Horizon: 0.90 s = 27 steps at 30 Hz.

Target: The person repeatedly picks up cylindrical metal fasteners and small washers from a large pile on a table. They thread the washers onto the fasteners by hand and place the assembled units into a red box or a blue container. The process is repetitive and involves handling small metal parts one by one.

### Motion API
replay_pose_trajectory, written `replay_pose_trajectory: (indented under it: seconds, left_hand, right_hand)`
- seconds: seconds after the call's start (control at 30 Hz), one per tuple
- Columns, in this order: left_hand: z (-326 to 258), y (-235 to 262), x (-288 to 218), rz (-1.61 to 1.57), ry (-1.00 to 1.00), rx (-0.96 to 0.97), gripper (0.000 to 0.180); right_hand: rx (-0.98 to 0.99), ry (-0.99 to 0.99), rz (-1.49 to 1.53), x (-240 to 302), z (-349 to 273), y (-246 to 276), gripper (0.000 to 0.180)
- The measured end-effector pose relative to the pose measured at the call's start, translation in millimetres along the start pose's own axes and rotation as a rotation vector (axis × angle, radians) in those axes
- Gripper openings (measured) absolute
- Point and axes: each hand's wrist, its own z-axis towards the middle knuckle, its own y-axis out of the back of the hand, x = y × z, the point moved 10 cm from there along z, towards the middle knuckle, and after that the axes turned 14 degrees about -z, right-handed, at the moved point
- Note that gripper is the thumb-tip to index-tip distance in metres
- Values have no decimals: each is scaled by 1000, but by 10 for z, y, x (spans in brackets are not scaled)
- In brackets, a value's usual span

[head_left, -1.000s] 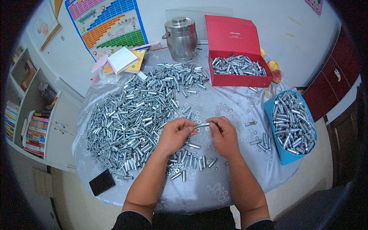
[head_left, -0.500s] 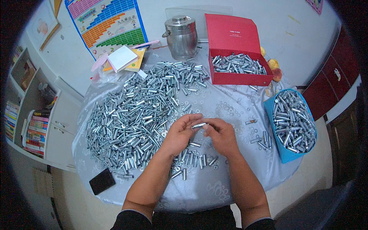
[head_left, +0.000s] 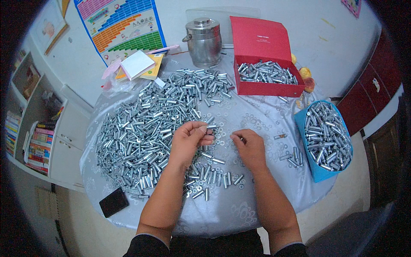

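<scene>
My left hand is over the right edge of a broad heap of loose silvery metal sleeves and rods. Its thumb and forefinger are closed on a short shiny metal sleeve, which points to the right; the other fingers are curled. To the right, my right hand hovers over the cloth, thumb and forefinger pressed together. Whatever may be between those fingertips is too small to make out. Flat metal washers lie scattered between the hands. Several sleeves lie below the left hand.
A blue bin full of metal sleeves stands at the right. Behind are an open red box of similar parts, a steel pot, fruit and notebooks. A black phone-like slab lies near the table's left front edge.
My hands have moved apart: the left went left with the metal sleeve, the right slightly right. Before, both hands met around a metal piece.
</scene>
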Motion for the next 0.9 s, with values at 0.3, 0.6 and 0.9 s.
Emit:
replay_pose_trajectory:
  seconds: [0.3, 0.6, 0.9]
  left_hand:
    - [19, 121, 67, 14, 30, -13, 21]
    - [38, 152, 181, -63, 96, -30, 23]
    - [-18, -9, 343, -213, 241, 57, 25]
  right_hand:
    - [105, 152, -295, 230, -12, -275, 19]
    - [124, 126, -179, 174, -7, -321, 15]
    - [134, -291, 742, -75, -23, -222, 8]
